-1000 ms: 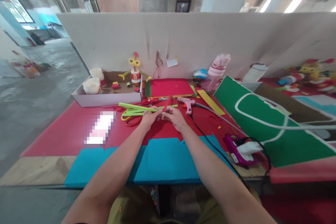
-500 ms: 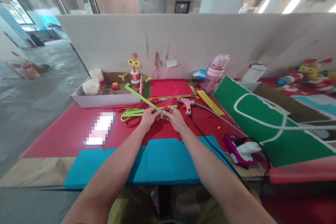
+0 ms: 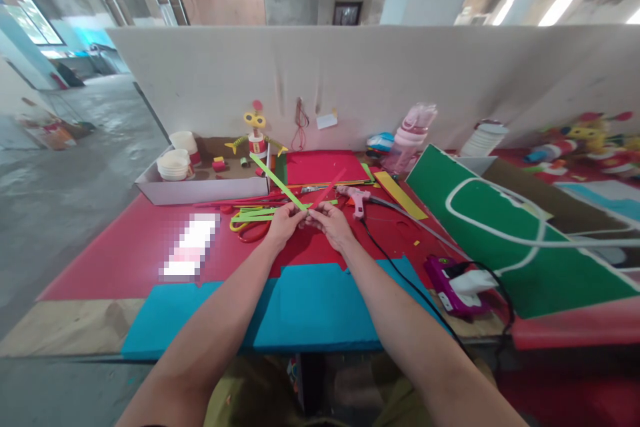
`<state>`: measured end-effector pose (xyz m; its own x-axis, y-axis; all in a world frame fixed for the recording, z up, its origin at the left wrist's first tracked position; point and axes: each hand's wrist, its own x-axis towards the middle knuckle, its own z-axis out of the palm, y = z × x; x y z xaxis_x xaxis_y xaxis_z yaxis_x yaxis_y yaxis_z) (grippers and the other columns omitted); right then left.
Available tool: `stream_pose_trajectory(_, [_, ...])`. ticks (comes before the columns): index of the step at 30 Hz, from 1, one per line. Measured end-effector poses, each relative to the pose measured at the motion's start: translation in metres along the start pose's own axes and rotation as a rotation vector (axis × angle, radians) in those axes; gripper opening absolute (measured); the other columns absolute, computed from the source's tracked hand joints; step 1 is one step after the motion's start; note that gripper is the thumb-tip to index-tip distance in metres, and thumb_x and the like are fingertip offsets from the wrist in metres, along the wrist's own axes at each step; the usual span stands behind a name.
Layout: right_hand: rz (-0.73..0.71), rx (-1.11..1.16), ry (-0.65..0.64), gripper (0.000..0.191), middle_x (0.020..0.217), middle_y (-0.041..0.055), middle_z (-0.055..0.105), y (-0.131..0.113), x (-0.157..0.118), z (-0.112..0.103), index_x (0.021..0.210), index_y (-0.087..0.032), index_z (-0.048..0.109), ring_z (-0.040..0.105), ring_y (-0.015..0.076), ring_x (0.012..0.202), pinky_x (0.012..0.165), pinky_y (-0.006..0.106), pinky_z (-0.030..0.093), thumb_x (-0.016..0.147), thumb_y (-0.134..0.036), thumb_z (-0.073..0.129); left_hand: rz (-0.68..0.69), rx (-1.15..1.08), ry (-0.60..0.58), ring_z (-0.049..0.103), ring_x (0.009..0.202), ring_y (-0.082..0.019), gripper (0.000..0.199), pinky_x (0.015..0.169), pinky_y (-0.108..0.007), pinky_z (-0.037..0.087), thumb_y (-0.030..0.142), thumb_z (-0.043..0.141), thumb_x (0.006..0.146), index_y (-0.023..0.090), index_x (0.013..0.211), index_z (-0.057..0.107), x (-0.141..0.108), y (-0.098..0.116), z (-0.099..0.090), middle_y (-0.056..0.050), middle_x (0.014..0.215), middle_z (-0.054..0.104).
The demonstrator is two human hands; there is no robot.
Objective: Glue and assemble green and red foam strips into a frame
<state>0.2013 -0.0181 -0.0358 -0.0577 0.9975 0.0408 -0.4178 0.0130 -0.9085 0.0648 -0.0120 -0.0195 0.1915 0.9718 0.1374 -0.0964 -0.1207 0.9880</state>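
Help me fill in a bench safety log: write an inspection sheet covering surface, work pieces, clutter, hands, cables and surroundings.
Surface: red covering, with blue sheets along the near edge.
Work pieces: green strip and red strip, meeting at the fingertips.
Clutter: red-handled scissors, partly under loose green strips; pink glue gun beside the right hand.
Hands: left hand pinches the green strip, right hand the red.
Cables: black cord from the glue gun crosses the blue sheets; white cable loops over the green board.
Surroundings: pale partition behind; box holding paper cups at left.
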Motion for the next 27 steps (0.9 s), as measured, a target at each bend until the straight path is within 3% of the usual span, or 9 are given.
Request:
stream_pose_trajectory(7, [-0.018, 0.017, 0.039, 0.034, 0.065, -0.0025, 0.066, -0.0007, 0.0008, 0.0005, 0.067, -0.019, 0.058, 0.063, 0.0118, 0.06, 0.066, 0.028, 0.058, 0.053, -0.035, 0.084, 0.007, 0.014, 0.005, 0.051, 0.051, -0.009, 0.025, 0.052, -0.022, 0.04, 0.036, 0.071, 0.068, 0.014, 0.068, 0.059, 0.0001, -0.0012, -0.0002, 0.001, 0.056, 0.059])
stream_pose_trajectory(12, [0.023, 0.055, -0.023, 0.033, 0.067, -0.0032, 0.065, -0.0034, -0.0007, -0.0001, 0.068, -0.02, 0.057, 0.064, 0.0125, 0.064, 0.071, 0.03, 0.059, 0.053, -0.031, 0.084, -0.004, -0.037, 0.022, 0.051, 0.051, -0.008, 0.025, 0.053, -0.022, 0.041, 0.036, 0.072, 0.067, 0.014, 0.069, 0.059, 0.0008, -0.0022, -0.0012, 0.0, 0.058, 0.06])
stream_pose_trajectory(19, [0.071, 0.065, 0.001, 0.032, 0.064, -0.0022, 0.065, 0.0005, 0.0014, -0.0031, 0.072, -0.02, 0.061, 0.06, 0.0107, 0.057, 0.066, 0.029, 0.059, 0.055, -0.033, 0.084, -0.014, -0.038, -0.036, 0.051, 0.052, -0.008, 0.026, 0.053, -0.022, 0.042, 0.035, 0.074, 0.065, 0.013, 0.071, 0.062, 0.0007, -0.0027, -0.0003, 0.0, 0.061, 0.062])
stream_pose_trajectory(27, [0.076, 0.049, -0.025, 0.03, 0.064, 0.0002, 0.066, -0.0011, 0.0001, -0.0018, 0.071, -0.019, 0.064, 0.063, 0.0144, 0.06, 0.069, 0.034, 0.059, 0.056, -0.036, 0.084, -0.025, -0.03, 0.03, 0.052, 0.05, -0.009, 0.026, 0.052, -0.022, 0.042, 0.035, 0.076, 0.062, 0.014, 0.066, 0.061, 0.0005, -0.0028, -0.0004, 0.001, 0.057, 0.061])
